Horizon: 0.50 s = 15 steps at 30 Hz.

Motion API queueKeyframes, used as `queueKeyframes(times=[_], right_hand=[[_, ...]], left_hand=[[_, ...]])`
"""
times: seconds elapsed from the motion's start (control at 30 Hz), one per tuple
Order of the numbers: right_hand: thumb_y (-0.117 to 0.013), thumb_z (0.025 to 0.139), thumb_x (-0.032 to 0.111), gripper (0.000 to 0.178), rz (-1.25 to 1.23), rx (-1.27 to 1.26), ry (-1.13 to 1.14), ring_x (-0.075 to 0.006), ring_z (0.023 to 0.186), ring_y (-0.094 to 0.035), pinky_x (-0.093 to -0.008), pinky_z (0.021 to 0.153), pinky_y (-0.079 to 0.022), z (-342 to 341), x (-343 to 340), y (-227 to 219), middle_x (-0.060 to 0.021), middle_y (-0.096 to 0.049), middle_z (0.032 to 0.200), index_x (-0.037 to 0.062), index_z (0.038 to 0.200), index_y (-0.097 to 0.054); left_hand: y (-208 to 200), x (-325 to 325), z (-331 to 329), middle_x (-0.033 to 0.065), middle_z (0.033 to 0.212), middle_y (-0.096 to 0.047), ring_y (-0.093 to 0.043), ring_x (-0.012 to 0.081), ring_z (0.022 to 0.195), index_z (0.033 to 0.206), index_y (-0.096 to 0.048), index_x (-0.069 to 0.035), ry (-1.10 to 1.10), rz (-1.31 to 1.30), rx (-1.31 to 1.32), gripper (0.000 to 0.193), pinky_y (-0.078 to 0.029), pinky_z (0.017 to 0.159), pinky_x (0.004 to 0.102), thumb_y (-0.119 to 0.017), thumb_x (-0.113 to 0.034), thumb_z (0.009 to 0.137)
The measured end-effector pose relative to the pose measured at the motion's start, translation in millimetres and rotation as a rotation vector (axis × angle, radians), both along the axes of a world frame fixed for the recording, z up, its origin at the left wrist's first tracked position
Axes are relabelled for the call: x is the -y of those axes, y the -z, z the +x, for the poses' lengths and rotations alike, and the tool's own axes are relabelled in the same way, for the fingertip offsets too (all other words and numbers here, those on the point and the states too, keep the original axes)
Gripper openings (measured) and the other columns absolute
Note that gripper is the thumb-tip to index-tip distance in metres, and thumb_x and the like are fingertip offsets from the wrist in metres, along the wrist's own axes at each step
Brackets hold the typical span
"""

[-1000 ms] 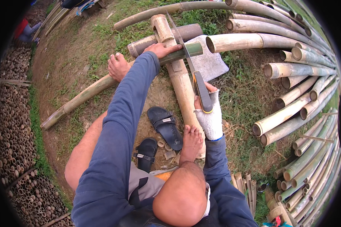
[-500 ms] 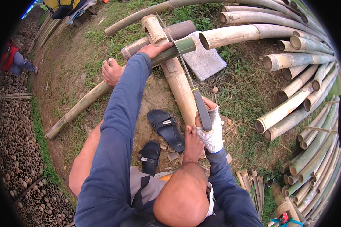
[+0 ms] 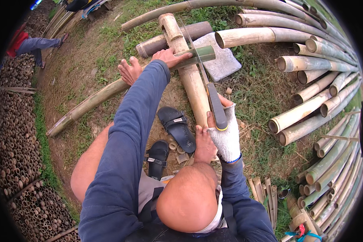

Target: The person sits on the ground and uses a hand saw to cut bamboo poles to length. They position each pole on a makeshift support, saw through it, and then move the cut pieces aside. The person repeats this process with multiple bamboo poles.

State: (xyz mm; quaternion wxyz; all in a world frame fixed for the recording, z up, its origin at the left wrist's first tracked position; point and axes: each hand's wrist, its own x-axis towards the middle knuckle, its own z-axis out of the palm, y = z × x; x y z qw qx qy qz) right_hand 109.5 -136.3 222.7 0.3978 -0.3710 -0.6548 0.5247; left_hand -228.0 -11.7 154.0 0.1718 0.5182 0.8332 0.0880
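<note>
My left hand (image 3: 171, 57) presses down on a long bamboo pole (image 3: 93, 101), its fingers closed over the top. The pole's green end crosses a thicker pale bamboo log (image 3: 192, 86), which slopes away from me. My right hand (image 3: 225, 139), in a white knitted glove, grips the dark grey and yellow handle of a hand saw (image 3: 216, 105). The saw's long thin blade lies across the green end, just right of my left hand. One bare foot (image 3: 130, 72) rests on the pole, and the other (image 3: 205, 145) is against the log's near end.
Black sandals (image 3: 176, 128) and offcuts lie below the log. A darker bamboo piece (image 3: 153, 46) props its far part beside a pale slab (image 3: 218, 60). Long bamboo poles (image 3: 302, 64) fan in from the right. Stacked cut bamboo (image 3: 18, 145) and a walking person (image 3: 36, 44) are at left.
The saw and my gloved hand have moved forward, away from me, along the cut. My left hand stays on the pole. The person at left has stepped further into view.
</note>
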Motion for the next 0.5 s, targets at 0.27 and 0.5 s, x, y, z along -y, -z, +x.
queueKeyframes(times=[0.27,0.5], right_hand=[[-0.073,0.098,0.011,0.061,0.018,0.009,-0.034,-0.0269,0.136,-0.055,-0.0412,0.119,-0.041,-1.6,-2.5,37.1,-0.0187,-0.056,0.148,-0.0019,0.151,-0.047],[-0.089,0.085,0.021,0.086,-0.002,-0.039,-0.104,-0.029,0.143,-0.052,-0.0419,0.122,-0.039,-4.9,-8.3,69.5,-0.018,-0.051,0.157,0.0005,0.155,-0.044]], left_hand=[[-3.3,-3.4,5.1,0.0277,0.123,-0.075,-0.071,0.0402,0.121,0.138,-0.069,-0.003,-0.047,0.019,0.006,0.122,-0.051,0.111,0.0465,-0.047,-0.104,0.074],[-14.3,-15.8,-1.8,0.0284,0.133,-0.071,-0.068,0.0416,0.127,0.137,-0.072,-0.006,-0.096,-0.015,0.075,0.122,-0.05,0.113,0.0498,-0.043,-0.105,0.072]])
